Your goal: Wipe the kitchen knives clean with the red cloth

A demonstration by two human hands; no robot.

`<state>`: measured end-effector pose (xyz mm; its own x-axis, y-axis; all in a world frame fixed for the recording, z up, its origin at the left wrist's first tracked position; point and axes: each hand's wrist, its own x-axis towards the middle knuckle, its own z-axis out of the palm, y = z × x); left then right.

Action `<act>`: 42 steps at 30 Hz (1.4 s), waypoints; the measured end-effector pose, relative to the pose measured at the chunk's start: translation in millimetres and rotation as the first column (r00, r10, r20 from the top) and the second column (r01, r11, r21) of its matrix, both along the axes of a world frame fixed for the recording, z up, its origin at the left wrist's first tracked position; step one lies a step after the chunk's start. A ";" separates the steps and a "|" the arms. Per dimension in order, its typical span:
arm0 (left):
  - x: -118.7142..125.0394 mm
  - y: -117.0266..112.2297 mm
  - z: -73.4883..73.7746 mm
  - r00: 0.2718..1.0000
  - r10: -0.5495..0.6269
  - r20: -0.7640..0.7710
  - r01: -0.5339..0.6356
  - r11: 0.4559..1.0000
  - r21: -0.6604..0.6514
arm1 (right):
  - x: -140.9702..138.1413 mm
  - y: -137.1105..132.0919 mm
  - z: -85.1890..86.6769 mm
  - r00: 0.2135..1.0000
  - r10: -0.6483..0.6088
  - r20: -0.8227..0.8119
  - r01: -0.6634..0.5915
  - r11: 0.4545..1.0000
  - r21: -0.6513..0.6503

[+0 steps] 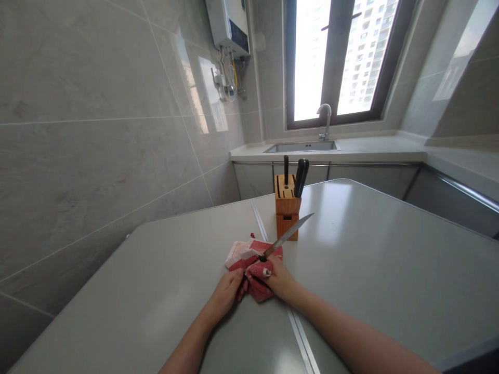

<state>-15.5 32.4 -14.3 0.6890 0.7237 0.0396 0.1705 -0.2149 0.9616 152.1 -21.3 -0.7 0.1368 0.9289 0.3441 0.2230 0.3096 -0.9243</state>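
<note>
My right hand (pixel 277 275) is closed around a kitchen knife (pixel 289 234), with cloth bunched about its handle. The blade tilts up to the right, its tip in front of the knife block. The handle is mostly hidden by the cloth and my fingers. My left hand (pixel 231 286) is closed on the near left edge of the red and white cloth (pixel 260 292). More of this cloth lies spread on the table under and behind the knife. Just beyond stands a wooden knife block (pixel 287 206) with a few black-handled tools (pixel 301 177) in its slots.
The pale table (pixel 374 270) has a metal-edged seam running beneath the cloth and past the block. Behind it is a counter with a sink (pixel 302 147) and faucet (pixel 326 119) below a window. A tiled wall (pixel 97 171) rises on the left, with a water heater (pixel 230 26).
</note>
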 end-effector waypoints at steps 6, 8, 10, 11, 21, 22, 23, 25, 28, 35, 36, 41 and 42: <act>-0.2 -0.3 1.2 1.000 0.004 -0.021 -0.004 1.000 -0.009 | -1.0 -2.5 2.0 0.999 0.052 0.009 -0.051 0.998 -0.019; 0.0 0.0 1.5 1.000 -0.012 -0.010 0.012 1.000 0.003 | -1.2 -3.1 2.9 0.999 0.037 0.017 -0.037 0.999 -0.013; 0.0 0.1 1.8 1.000 -0.024 0.013 0.024 1.000 0.011 | -0.9 -2.7 1.9 0.999 0.014 0.036 -0.013 1.000 -0.019; -0.1 0.1 2.0 0.999 -0.028 0.025 0.028 1.000 0.013 | -0.7 -2.3 1.0 0.999 0.010 0.040 -0.009 1.000 -0.023; -1.2 0.4 4.3 0.999 -0.040 0.033 0.037 0.997 0.065 | -3.7 -4.7 14.1 0.990 0.095 -0.102 -0.090 0.995 0.047; -1.3 0.5 4.2 0.998 -0.048 0.034 0.046 0.997 0.063 | -3.9 -5.1 15.4 0.989 0.099 -0.107 -0.094 0.994 0.048; -1.5 0.8 4.0 0.998 -0.055 0.036 0.053 0.997 0.061 | -4.0 -5.3 15.8 0.989 0.096 -0.111 -0.091 0.995 0.050; -1.7 1.4 3.6 0.997 -0.065 0.046 0.062 0.996 0.067 | -3.6 -5.0 14.5 0.990 0.084 -0.116 -0.077 0.995 0.061; -1.6 2.1 4.3 0.997 -0.048 0.063 0.041 0.993 0.110 | -2.3 -3.6 9.2 0.989 0.079 -0.122 -0.071 0.995 0.071; -0.8 0.5 6.9 0.999 -0.034 0.042 0.028 0.989 0.144 | -1.7 -3.0 5.5 0.985 0.104 -0.135 -0.095 0.993 0.071; -0.9 0.3 7.0 0.999 -0.032 0.037 0.027 0.989 0.147 | -1.9 -3.1 6.3 0.986 0.104 -0.129 -0.095 0.993 0.070; -0.8 -0.5 7.8 1.000 -0.006 0.013 0.004 0.990 0.144 | -2.2 -2.7 9.9 0.994 0.075 -0.077 -0.070 0.995 0.067; -0.6 -0.7 7.6 1.000 -0.005 0.009 0.004 0.991 0.133 | -2.2 -2.7 10.4 0.995 0.073 -0.065 -0.068 0.995 0.068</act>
<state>-16.1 31.6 -6.7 0.6915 0.7083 0.1418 0.1605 -0.3420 0.9259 149.9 -24.0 9.7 0.0968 0.9128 0.3968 0.1363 0.3827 -0.9137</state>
